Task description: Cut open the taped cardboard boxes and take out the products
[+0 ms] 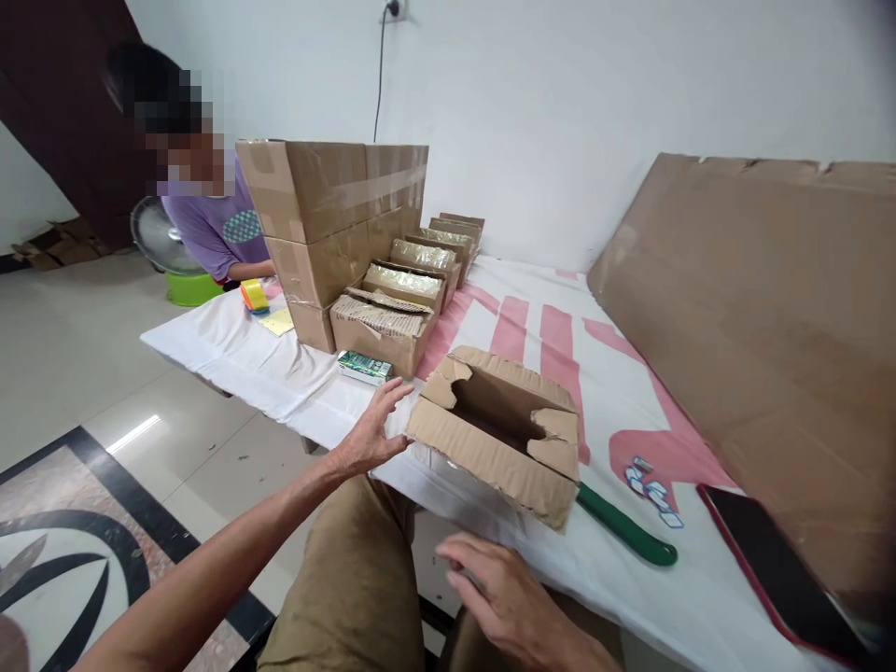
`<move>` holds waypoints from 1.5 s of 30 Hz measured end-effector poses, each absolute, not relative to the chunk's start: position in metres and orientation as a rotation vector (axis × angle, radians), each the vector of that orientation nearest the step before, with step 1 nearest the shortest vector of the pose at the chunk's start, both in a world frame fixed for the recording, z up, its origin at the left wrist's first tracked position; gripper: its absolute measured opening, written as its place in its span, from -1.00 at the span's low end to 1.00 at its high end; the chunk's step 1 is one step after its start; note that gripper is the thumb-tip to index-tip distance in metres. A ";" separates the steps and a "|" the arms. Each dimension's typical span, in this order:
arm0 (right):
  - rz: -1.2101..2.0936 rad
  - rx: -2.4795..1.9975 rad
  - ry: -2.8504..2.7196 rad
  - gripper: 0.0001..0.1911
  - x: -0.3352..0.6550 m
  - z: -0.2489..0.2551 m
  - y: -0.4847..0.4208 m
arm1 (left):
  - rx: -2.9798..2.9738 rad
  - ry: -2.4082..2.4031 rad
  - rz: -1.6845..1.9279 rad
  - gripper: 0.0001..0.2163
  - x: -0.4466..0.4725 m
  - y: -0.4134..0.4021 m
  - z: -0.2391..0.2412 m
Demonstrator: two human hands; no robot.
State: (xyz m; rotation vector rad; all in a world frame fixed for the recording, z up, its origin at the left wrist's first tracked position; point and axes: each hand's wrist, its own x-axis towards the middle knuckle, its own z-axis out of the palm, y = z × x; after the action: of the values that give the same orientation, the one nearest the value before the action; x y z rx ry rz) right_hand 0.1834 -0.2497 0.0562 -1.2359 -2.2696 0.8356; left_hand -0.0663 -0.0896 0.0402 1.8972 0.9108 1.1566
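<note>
A cardboard box with its top flaps partly folded stands at the table's near edge, its inside dark. My left hand is beside the box's left corner, fingers spread and empty; whether the thumb touches the cardboard I cannot tell. Below the box, over my lap, my right hand hovers with its fingers loosely bent and nothing visible in them. A green handle pokes out from under the box's right side. Just beyond my left fingertips lies a small green and white carton.
Taped boxes are stacked at the back left, with a row of open-flapped boxes beside them. Someone in a purple shirt is behind the stack, near a tape roll. A phone and large cardboard sheet occupy the right.
</note>
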 end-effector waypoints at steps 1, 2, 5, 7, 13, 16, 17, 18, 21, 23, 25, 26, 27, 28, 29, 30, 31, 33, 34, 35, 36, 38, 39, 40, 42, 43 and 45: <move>0.840 -1.283 -2.247 -0.70 0.199 0.059 -0.258 | 1.870 0.890 1.155 -0.29 -0.061 -0.090 0.046; 0.844 -1.328 -2.209 -0.72 0.215 0.062 -0.265 | 1.838 0.876 1.153 -0.27 -0.057 -0.090 0.052; 0.832 -1.461 -1.982 -0.77 0.264 0.068 -0.276 | 1.773 0.857 1.139 -0.28 -0.049 -0.090 0.070; 0.753 -1.567 -1.761 -0.72 0.295 0.073 -0.276 | 1.742 0.848 1.136 -0.35 -0.046 -0.089 0.079; 0.609 -1.673 -1.214 -0.49 0.344 0.090 -0.234 | 1.537 0.944 1.264 -0.48 -0.025 -0.085 0.089; 0.771 -1.540 -0.997 -0.43 0.339 0.095 -0.192 | 1.383 0.984 1.313 -0.39 -0.007 -0.082 0.092; 0.836 -1.481 -0.933 -0.43 0.336 0.096 -0.176 | 1.343 0.999 1.325 -0.35 -0.001 -0.081 0.093; 0.894 -1.425 -0.883 -0.43 0.332 0.097 -0.161 | 1.312 1.023 1.338 -0.31 0.004 -0.079 0.094; 0.985 -1.291 -0.843 -0.48 0.320 0.100 -0.123 | 1.273 1.131 1.371 -0.26 0.015 -0.077 0.094; 0.979 -1.229 -0.866 -0.48 0.314 0.105 -0.111 | 1.277 1.164 1.362 -0.27 0.018 -0.077 0.092; 0.937 -1.175 -0.891 -0.45 0.310 0.111 -0.112 | 1.302 1.157 1.356 -0.28 0.020 -0.078 0.089; 0.899 -1.159 -0.941 -0.44 0.308 0.114 -0.117 | 1.317 1.150 1.356 -0.29 0.020 -0.079 0.087; 0.845 -1.155 -1.028 -0.47 0.306 0.116 -0.124 | 1.330 1.145 1.359 -0.31 0.020 -0.080 0.085; 0.771 -1.162 -1.156 -0.53 0.304 0.117 -0.131 | 1.343 1.138 1.361 -0.32 0.020 -0.081 0.083; 0.676 -1.179 -1.319 -0.59 0.303 0.117 -0.138 | 1.352 1.128 1.364 -0.33 0.019 -0.082 0.082; 0.563 -1.200 -1.492 -0.61 0.301 0.115 -0.145 | 1.355 1.114 1.365 -0.32 0.019 -0.083 0.081; 0.445 -1.220 -1.646 -0.61 0.300 0.113 -0.150 | 1.352 1.094 1.360 -0.31 0.018 -0.084 0.081; 0.238 -1.245 -1.854 -0.59 0.298 0.106 -0.156 | 1.326 1.044 1.329 -0.28 0.017 -0.086 0.082; 0.171 -1.250 -1.907 -0.59 0.299 0.103 -0.158 | 1.306 1.022 1.309 -0.27 0.016 -0.086 0.083; 0.126 -1.254 -1.928 -0.58 0.300 0.101 -0.159 | 1.287 1.007 1.291 -0.26 0.016 -0.086 0.084; 0.096 -1.257 -1.932 -0.56 0.301 0.099 -0.160 | 1.270 0.999 1.281 -0.26 0.015 -0.086 0.085; 0.066 -1.275 -1.912 -0.54 0.306 0.097 -0.165 | 1.243 1.002 1.293 -0.27 0.013 -0.086 0.086; 0.063 -1.286 -1.900 -0.53 0.309 0.096 -0.168 | 1.234 1.005 1.304 -0.27 0.012 -0.085 0.086; 0.066 -1.297 -1.890 -0.52 0.312 0.095 -0.173 | 1.228 1.007 1.310 -0.28 0.010 -0.085 0.086; 0.094 -1.317 -1.868 -0.46 0.317 0.092 -0.185 | 1.221 0.997 1.315 -0.31 0.007 -0.085 0.084; 0.110 -1.321 -1.856 -0.41 0.320 0.089 -0.190 | 1.218 0.989 1.312 -0.32 0.005 -0.086 0.083; 0.147 -1.319 -1.835 -0.30 0.324 0.082 -0.200 | 1.211 0.986 1.299 -0.33 0.000 -0.089 0.080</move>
State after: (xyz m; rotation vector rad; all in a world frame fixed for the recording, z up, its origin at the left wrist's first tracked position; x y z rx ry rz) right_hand 0.3238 -0.1997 0.0820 -1.3190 -1.8352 0.1475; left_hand 0.0002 -0.0888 0.0799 1.2108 0.9861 1.2990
